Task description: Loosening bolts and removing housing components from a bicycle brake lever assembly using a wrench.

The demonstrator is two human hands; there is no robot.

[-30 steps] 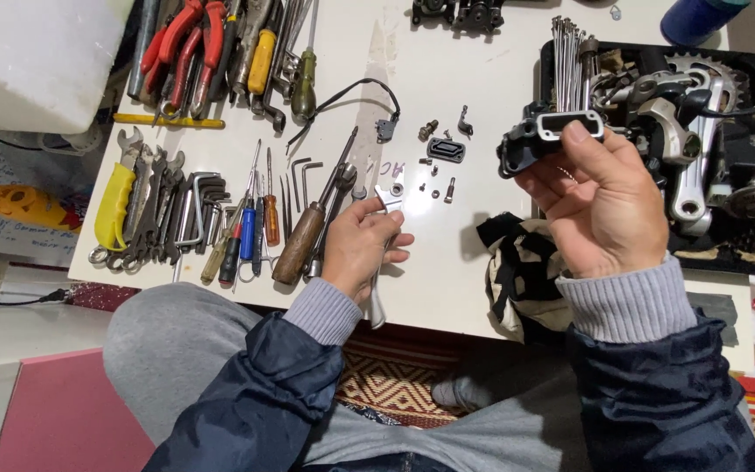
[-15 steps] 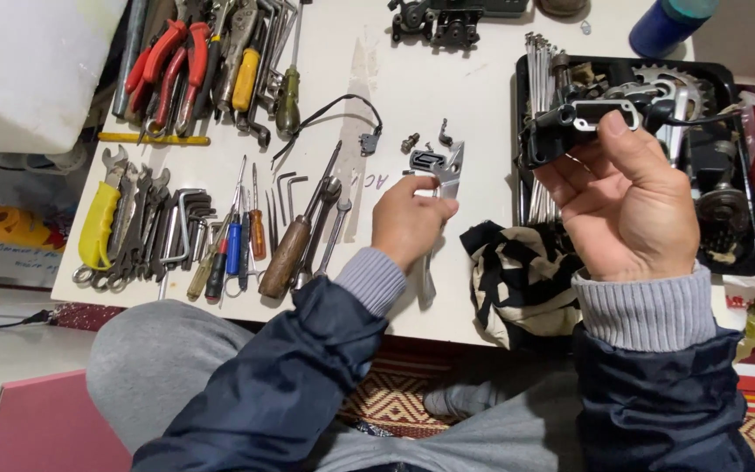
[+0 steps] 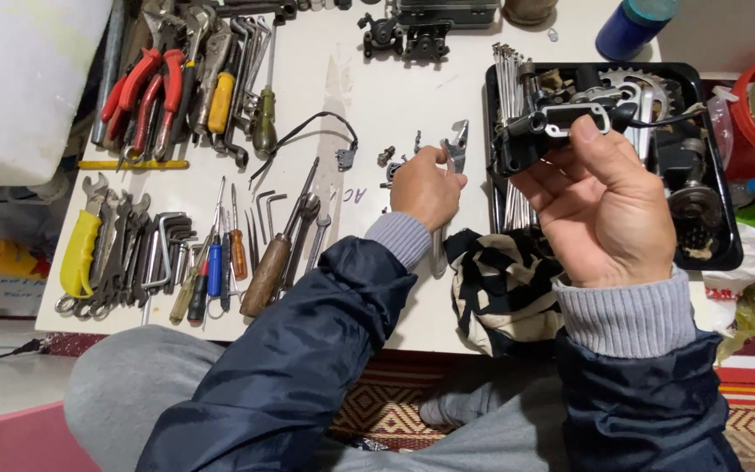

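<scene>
My right hand (image 3: 603,203) holds a black bicycle part (image 3: 539,129) with a silver bracket up over the black tray (image 3: 716,260). My left hand (image 3: 425,185) rests on the white table (image 3: 377,79), its fingers closed on a small silver metal piece (image 3: 456,140). A few small screws and bits (image 3: 386,157) lie just left of that hand. A black-and-white patterned cloth (image 3: 500,288) lies at the table's near edge between my two arms.
Wrenches, hex keys and screwdrivers (image 3: 176,253) lie in a row at left, pliers with red handles (image 3: 146,87) behind them. A black cable (image 3: 308,131) curls mid-table. The tray holds gears and spokes. A blue cup (image 3: 631,26) stands at the back.
My left hand has moved from the wooden-handled tool rightward and farther back to the small parts, closing on the silver piece. My right hand stays raised with the black part.
</scene>
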